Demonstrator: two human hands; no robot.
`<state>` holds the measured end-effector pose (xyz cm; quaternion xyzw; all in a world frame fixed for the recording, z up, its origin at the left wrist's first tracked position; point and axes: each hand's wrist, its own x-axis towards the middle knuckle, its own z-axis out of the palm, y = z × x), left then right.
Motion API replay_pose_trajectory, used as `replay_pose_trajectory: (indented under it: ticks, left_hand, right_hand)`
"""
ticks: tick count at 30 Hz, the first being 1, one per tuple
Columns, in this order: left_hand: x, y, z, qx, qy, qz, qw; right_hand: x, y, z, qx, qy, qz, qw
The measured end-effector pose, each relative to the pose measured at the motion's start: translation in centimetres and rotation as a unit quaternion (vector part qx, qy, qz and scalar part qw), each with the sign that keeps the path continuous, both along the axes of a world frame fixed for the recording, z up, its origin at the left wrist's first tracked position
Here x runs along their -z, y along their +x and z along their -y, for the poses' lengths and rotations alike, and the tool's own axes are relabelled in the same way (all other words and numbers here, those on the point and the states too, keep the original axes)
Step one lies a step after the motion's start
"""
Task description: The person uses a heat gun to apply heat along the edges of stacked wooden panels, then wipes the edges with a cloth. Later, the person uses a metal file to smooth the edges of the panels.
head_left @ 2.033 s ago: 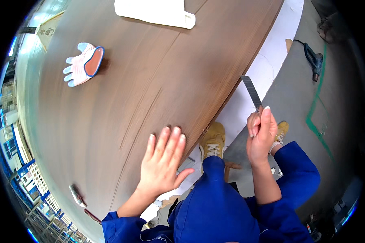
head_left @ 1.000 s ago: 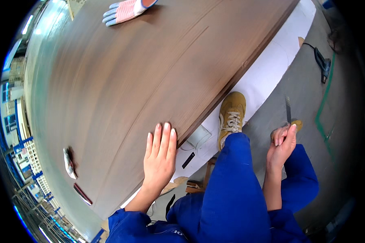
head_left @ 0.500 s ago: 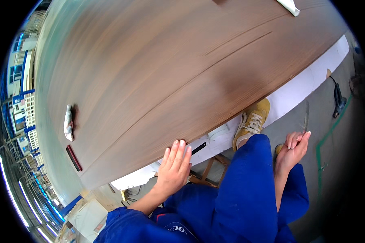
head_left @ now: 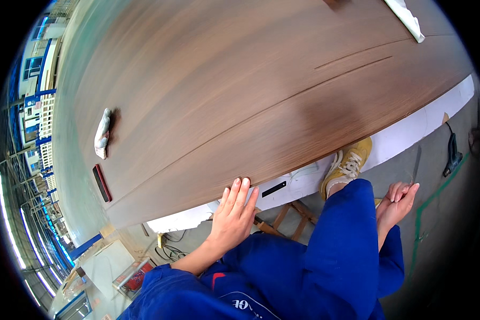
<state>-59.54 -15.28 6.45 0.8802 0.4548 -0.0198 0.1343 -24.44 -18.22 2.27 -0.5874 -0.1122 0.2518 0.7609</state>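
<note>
My left hand [head_left: 233, 213] lies with fingers stretched out on the near edge of a large brown wood-grain panel [head_left: 224, 154]. Its palm hangs past that edge. Off to the right of my raised knee, my right hand [head_left: 397, 205] is closed around a thin, narrow grey blade-like strip [head_left: 416, 160] that points up and away from me; its exact kind is not clear. A long dark groove and two shorter lines run along the panel's surface. Both hands are at the near side, well away from the loose things on the panel.
On the panel's left lie a crumpled whitish bundle [head_left: 102, 136] and a red-and-black bar [head_left: 102, 183]; white sheet material [head_left: 408, 21] sits at the far right. My yellow shoe [head_left: 349, 165] rests on a white board [head_left: 394, 146] beneath. A black gun-shaped tool [head_left: 452, 157] lies on the floor.
The whole view has shifted and turned slightly, so more of the lower left shows. My left hand still rests on the panel edge, and my right hand still grips the strip.
</note>
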Motion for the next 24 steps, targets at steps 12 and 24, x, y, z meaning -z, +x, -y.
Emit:
replay_pose_trajectory:
  ticks: [12, 24]
  left_hand:
    - [0.2, -8.0, 2.1, -0.048, 0.030, 0.036, 0.998]
    - [0.0, -17.6, -2.0, 0.158, 0.108, -0.065, 0.979]
  right_hand:
    - [-5.9, -0.1, 0.8, -0.041, 0.137, -0.075, 0.987]
    - [-7.7, -5.2, 1.0, -0.156, 0.179, -0.123, 0.964]
